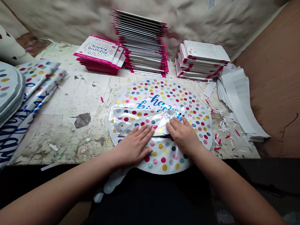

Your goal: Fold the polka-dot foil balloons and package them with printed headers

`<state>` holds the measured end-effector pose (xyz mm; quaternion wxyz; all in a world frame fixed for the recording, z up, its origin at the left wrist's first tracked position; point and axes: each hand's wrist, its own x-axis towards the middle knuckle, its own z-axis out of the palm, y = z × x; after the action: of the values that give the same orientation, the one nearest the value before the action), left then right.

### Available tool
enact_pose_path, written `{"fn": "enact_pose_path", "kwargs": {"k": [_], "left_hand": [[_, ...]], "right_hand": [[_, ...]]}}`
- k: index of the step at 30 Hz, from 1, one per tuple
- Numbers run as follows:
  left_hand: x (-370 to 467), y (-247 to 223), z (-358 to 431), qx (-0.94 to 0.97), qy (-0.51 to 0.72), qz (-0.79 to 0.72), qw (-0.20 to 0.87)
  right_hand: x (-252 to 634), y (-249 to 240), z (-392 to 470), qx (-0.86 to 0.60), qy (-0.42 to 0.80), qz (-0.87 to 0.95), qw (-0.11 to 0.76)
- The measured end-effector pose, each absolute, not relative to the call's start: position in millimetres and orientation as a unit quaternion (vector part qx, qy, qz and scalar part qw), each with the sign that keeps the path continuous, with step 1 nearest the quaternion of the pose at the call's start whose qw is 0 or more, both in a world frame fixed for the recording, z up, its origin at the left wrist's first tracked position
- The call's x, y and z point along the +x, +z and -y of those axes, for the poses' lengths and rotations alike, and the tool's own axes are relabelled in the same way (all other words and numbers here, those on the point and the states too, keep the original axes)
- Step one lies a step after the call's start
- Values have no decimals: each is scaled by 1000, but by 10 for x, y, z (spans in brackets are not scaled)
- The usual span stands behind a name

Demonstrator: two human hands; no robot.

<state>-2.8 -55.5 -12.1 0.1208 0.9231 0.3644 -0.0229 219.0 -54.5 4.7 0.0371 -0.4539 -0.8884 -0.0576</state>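
A round white foil balloon [164, 160] with coloured dots and blue "happy birthday" lettering lies flat at the table's front edge. Across its middle is a shiny folded strip [136, 115], dotted and partly see-through, covering some lettering; I cannot tell whether it is clear film or folded foil. My left hand [134, 144] lies flat, fingers stretched over the strip's lower edge and thumb on the balloon. At the strip's right part, my right hand [183, 133] has bent fingers closed on it, its thumb hidden. A pale tail [115, 182] hangs below the balloon.
Behind stand a tall stack of pink-edged packets [144, 40], a lower "happy birthday" packet pile [97, 50] and white packets [204, 56]. White paper strips [239, 98] lie right, near paper scraps [223, 126]. More dotted balloons [2, 92] crowd the left. A brown board [278, 77] bounds the right.
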Motion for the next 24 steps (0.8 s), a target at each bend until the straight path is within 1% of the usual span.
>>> {"fn": "enact_pose_path", "kwargs": {"k": [2,5,6,8,10,12,13,15,17,18,20,22,24], "left_hand": [[16,-105,547,913,-8,-393,109],[64,-101,516,892,15,-443,84],[63,-100,500,891,17,-446,86],[39,-94,464,902,14,-419,107],[10,-82,428,925,9,-353,140],[4,-69,391,945,4,-278,170],[11,-67,373,952,4,-246,183],[29,-76,342,961,6,-188,204],[26,-106,332,968,15,-134,211],[8,-126,339,971,26,-118,205],[-54,-161,380,974,64,-123,179],[-125,-169,435,967,112,-163,163],[-164,-131,464,944,154,-220,193]], "right_hand": [[2176,68,609,-407,-71,907,77],[2228,31,794,-321,-35,926,193],[2278,-5,851,-330,-11,916,228],[2422,-99,920,-424,44,866,263],[2578,-180,924,-535,83,803,250],[2680,-207,884,-563,81,791,225],[2700,-196,857,-536,65,814,214],[2687,-144,806,-419,36,890,178],[2640,-91,776,-298,32,945,130],[2619,-76,771,-262,41,958,111],[2596,-76,778,-251,68,961,99],[2598,-96,791,-281,106,947,116],[2607,-102,783,-326,173,918,143]]}}
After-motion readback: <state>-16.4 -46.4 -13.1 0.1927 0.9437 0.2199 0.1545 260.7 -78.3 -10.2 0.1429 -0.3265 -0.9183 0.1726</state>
